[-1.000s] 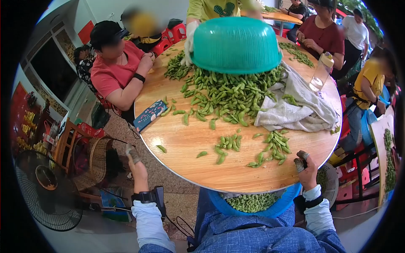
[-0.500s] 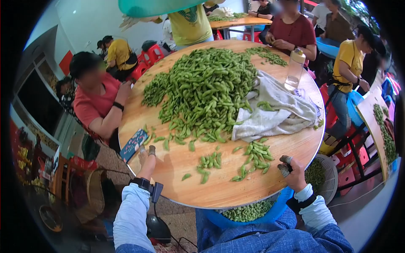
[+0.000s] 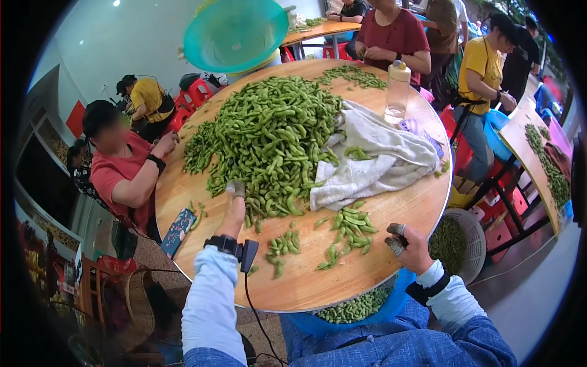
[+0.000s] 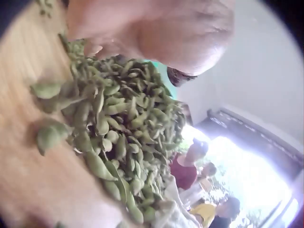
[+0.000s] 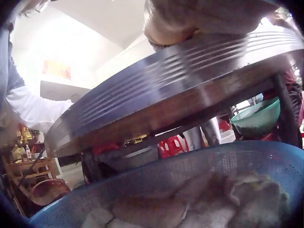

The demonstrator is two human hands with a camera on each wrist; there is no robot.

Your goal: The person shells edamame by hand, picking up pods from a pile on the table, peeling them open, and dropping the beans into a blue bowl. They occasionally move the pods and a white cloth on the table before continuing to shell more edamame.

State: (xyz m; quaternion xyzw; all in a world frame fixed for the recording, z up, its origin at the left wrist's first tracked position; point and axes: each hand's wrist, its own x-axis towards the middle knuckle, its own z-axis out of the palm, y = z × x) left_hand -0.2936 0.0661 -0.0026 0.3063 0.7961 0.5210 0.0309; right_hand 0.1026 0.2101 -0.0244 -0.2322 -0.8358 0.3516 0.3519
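Reaching forward in the head view, the left hand (image 3: 236,194) rests at the near edge of the big edamame pile (image 3: 269,134) on the round wooden table (image 3: 306,278); its taped fingertips touch the pods, but whether they have closed on any is not readable here. The right hand (image 3: 406,244) sits at the table's near right rim, taped fingers curled in; nothing can be made out between them. Two small clusters of pods (image 3: 350,226) lie between the hands, just short of a grey cloth (image 3: 373,162). Below the table edge, a blue basket (image 3: 361,306) on the lap holds a layer of pale shelled beans. A teal basin (image 3: 235,33) is held tipped above the far rim; a plastic bottle (image 3: 396,92) stands right of the pile.

Left wrist view: the palm fills the top of the frame, directly over the heap of pods (image 4: 128,128). Fingers run out of frame, so grip cannot be confirmed.

Right wrist view: the hand (image 5: 209,19) shows only as a knuckled mass above the metal table band (image 5: 161,90); the blue basket (image 5: 142,190) lies directly beneath, contents blurred.

Judgement on progress: early. Shelled beans cover only the basket bottom, while the heap of whole pods is very large and looks barely touched. Most of the shelling remains.
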